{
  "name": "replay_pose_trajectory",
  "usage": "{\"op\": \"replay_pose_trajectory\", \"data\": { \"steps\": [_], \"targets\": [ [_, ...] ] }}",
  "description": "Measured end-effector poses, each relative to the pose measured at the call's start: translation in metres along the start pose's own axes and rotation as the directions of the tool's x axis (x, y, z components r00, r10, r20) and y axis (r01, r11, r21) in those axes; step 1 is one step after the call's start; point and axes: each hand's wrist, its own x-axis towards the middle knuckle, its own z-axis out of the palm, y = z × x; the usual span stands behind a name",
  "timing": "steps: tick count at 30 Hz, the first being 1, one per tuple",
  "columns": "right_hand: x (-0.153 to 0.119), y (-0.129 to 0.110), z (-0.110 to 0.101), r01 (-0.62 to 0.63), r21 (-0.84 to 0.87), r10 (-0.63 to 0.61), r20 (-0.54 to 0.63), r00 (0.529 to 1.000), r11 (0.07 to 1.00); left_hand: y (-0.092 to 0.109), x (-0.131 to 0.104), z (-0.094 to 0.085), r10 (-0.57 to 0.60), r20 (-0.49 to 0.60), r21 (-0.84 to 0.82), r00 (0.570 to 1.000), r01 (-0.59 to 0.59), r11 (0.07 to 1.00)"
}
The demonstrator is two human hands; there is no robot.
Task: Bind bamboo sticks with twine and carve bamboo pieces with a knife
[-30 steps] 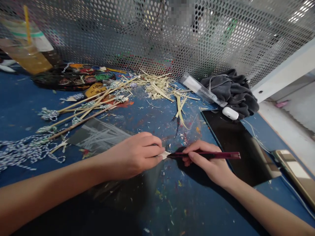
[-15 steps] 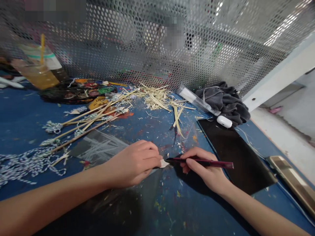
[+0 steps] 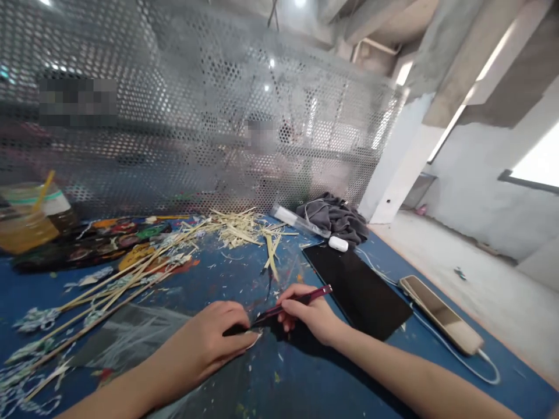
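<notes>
My right hand (image 3: 308, 314) is closed round a slim dark-red utility knife (image 3: 322, 292). The knife's black front end slopes down to the left, close to my left fingertips. With thumb and fingers pinched, my left hand (image 3: 213, 334) holds a small pale sliver of wood (image 3: 257, 337), mostly hidden behind the fingers. Both hands are low over the blue, paint-flecked table (image 3: 305, 372). Under my left forearm lies a scratched clear sheet (image 3: 144, 331). I cannot tell whether the blade touches the sliver.
Thin sticks with knotted cord (image 3: 109, 288) lie at the left. Behind them are a dark pouch (image 3: 48, 253) and drink cups (image 3: 32, 224). Pale shavings (image 3: 238, 227), a grey cloth (image 3: 334, 218), a white earbud case (image 3: 338, 244), a black tablet (image 3: 358, 291) and a cabled phone (image 3: 441, 314) also lie around. Perforated metal screen (image 3: 218, 145) behind.
My view has tilted up and swung right, so the table sits lower and further left. The knife's rear end now points higher, and less of the pale sliver shows.
</notes>
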Motion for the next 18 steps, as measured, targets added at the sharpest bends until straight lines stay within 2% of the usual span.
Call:
{"op": "replay_pose_trajectory", "data": {
  "steps": [4,13,18],
  "targets": [
    [0.003,0.001,0.001,0.023,0.002,-0.023,0.003,1.000,1.000,0.000,-0.001,0.001,0.008,-0.014,-0.036,1.000,-0.008,0.999],
    [0.007,0.002,0.004,0.110,-0.045,-0.109,0.024,0.994,0.993,0.008,0.010,-0.009,-0.004,0.050,-0.053,0.999,0.006,0.999],
    [0.008,0.004,0.003,0.147,-0.077,-0.144,0.037,0.989,0.986,0.005,0.010,-0.005,0.038,-0.009,-0.072,0.999,-0.039,0.997]
  ]
}}
